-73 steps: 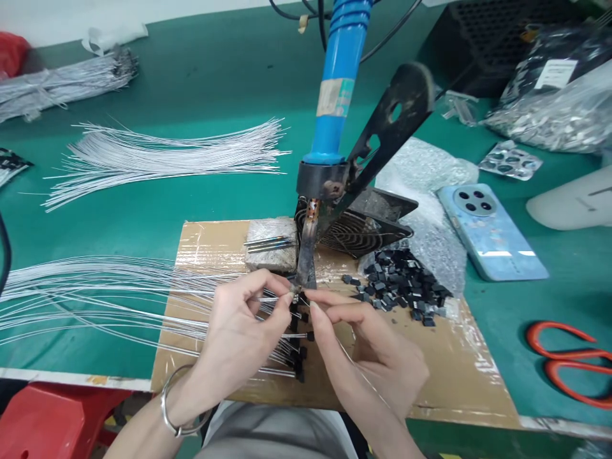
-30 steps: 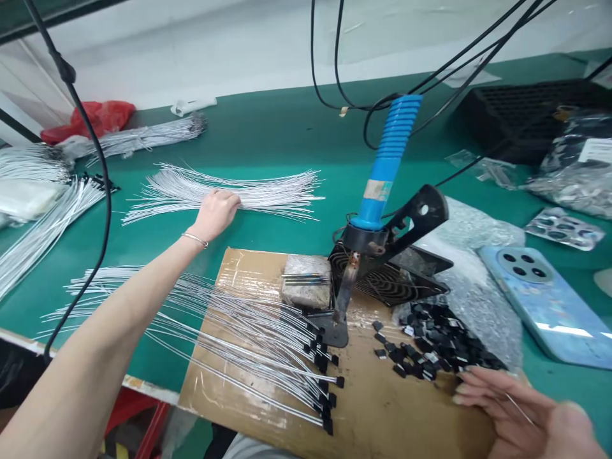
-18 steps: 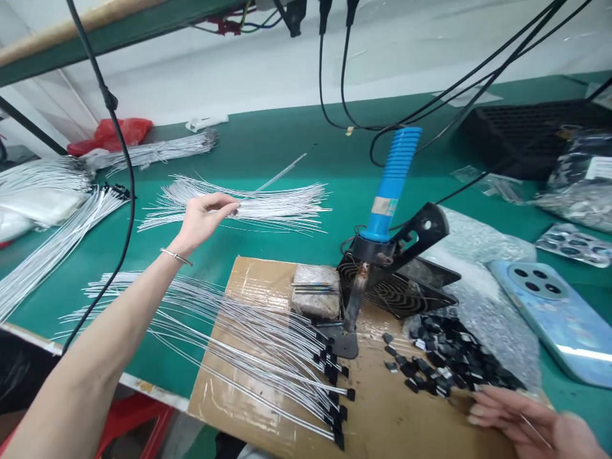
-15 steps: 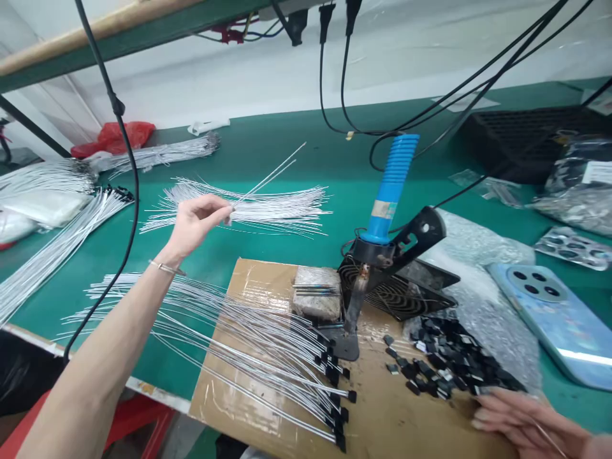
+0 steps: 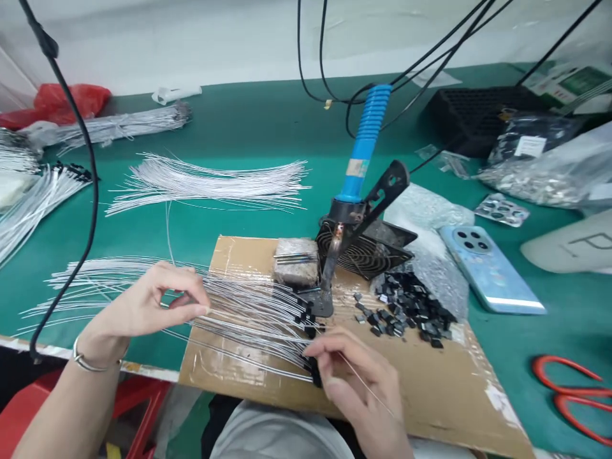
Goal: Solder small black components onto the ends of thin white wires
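My left hand [image 5: 167, 299] is closed in a pinch above the near row of white wires. Thin white wires sit between its thumb and forefinger; how many, I cannot tell. My right hand [image 5: 361, 386] is at the row's black-tipped ends, fingers curled round a thin wire [image 5: 366, 386] that slants across the palm. Beneath both hands, white wires [image 5: 248, 303] with small black end pieces [image 5: 306, 312] lie across a cardboard sheet [image 5: 430, 395]. Loose black pieces [image 5: 411, 299] are heaped right of them. A blue-handled soldering iron [image 5: 366, 143] stands tilted in its holder behind the wires.
Another bundle of white wires [image 5: 215, 182] lies farther back on the green table [image 5: 253, 121]. A small fan [image 5: 358, 248] and a grey block [image 5: 295, 261] sit by the iron. To the right are a blue phone [image 5: 492, 268] and red-handled scissors [image 5: 574, 395]. A black cable [image 5: 79, 108] hangs at left.
My left hand has come from the far bundle down to the near row, bringing white wires. My right hand has moved left from the lower right corner to the black-tipped ends. The view has shifted.
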`<state>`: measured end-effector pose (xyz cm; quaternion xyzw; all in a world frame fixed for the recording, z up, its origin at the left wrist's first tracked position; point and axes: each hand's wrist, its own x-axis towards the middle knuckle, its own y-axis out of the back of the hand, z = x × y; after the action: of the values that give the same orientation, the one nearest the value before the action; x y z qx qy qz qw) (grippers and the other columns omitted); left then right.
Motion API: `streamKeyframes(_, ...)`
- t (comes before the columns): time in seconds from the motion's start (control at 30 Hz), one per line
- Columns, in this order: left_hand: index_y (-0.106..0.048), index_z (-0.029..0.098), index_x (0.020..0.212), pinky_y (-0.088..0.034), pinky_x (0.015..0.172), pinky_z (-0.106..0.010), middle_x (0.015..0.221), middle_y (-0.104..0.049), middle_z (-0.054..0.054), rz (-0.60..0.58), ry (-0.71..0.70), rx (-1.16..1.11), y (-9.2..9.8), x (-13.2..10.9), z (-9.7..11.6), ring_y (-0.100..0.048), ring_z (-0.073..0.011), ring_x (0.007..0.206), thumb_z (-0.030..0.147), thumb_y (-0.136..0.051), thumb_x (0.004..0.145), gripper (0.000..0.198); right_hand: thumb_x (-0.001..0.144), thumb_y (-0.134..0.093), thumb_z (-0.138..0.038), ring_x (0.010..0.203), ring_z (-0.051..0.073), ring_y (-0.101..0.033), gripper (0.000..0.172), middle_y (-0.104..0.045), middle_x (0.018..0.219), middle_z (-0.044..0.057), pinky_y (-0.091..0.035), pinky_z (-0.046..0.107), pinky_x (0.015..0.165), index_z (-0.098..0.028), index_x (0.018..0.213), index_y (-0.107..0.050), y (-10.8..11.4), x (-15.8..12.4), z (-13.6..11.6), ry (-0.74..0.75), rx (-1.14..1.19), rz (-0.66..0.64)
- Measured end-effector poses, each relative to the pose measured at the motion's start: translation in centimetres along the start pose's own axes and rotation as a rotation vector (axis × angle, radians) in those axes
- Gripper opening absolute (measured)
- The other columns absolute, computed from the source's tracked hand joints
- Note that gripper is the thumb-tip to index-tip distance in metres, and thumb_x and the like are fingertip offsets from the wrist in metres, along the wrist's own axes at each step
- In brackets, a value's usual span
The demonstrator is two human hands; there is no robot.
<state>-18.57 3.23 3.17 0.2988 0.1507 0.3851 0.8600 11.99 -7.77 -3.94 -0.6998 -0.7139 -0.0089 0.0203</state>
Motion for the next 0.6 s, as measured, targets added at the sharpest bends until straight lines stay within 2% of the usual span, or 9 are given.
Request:
streamKeyframes(0.1,-0.075,0.021,0.081,-0.040,0.059,-0.028,0.065,-0.070,-0.001,-0.057,-0.015,0.011,-1.0,0.1,0.6,-0.053,-0.0135,0.057,0.013,-0.068,0.088,0.012,0.081,-0.070,-0.018,0.060,0.012,-0.053,0.006,-0.058,0.072,-0.001,-0.040,0.022,0.051,-0.022,0.077,-0.072,-1.0,0.9,-0.3,-0.014,0.008,0.038)
streamKeyframes(0.17,-0.075,0.021,0.082,-0.040,0.058,-0.028,0.065,-0.070,-0.001,-0.067,-0.023,0.015,-1.2,0.1,1.1,-0.053,-0.0136,0.057,0.013,-0.067,0.089,0.013,0.084,-0.071,-0.019,0.057,0.010,-0.050,0.017,-0.055,0.065,-0.003,-0.037,0.022,0.051,-0.021,0.068,-0.067,-1.2,1.0,-0.2,-0.005,-0.019,0.087)
streamKeyframes(0.4,-0.073,0.020,0.082,-0.044,0.059,-0.024,0.070,-0.072,-0.001,-0.065,-0.007,0.034,-0.4,0.4,1.9,-0.060,-0.0132,0.061,0.013,-0.066,0.090,0.013,0.086,-0.073,-0.022,0.054,0.009,-0.047,0.022,-0.053,0.063,-0.004,-0.031,0.024,0.048,-0.021,0.066,-0.065,0.0,0.4,0.4,-0.072,0.086,0.158)
streamKeyframes(0.5,-0.074,0.019,0.082,-0.042,0.056,-0.023,0.067,-0.070,0.000,-0.110,-0.005,0.029,-0.2,0.6,2.2,-0.058,-0.0121,0.058,0.013,-0.064,0.091,0.014,0.087,-0.073,-0.022,0.054,0.010,-0.048,0.021,-0.053,0.062,-0.004,-0.032,0.025,0.049,-0.021,0.067,-0.066,0.6,0.5,0.4,-0.065,0.085,0.110)
streamKeyframes(0.6,-0.075,0.018,0.083,-0.043,0.056,-0.022,0.067,-0.071,-0.001,-0.126,0.002,0.038,-0.6,0.9,2.6,-0.058,-0.0117,0.058,0.015,-0.063,0.093,0.016,0.089,-0.070,-0.018,0.058,0.011,-0.050,0.021,-0.054,0.062,-0.003,-0.034,0.025,0.051,-0.021,0.069,-0.065,1.3,0.7,0.4,0.038,0.026,0.018)
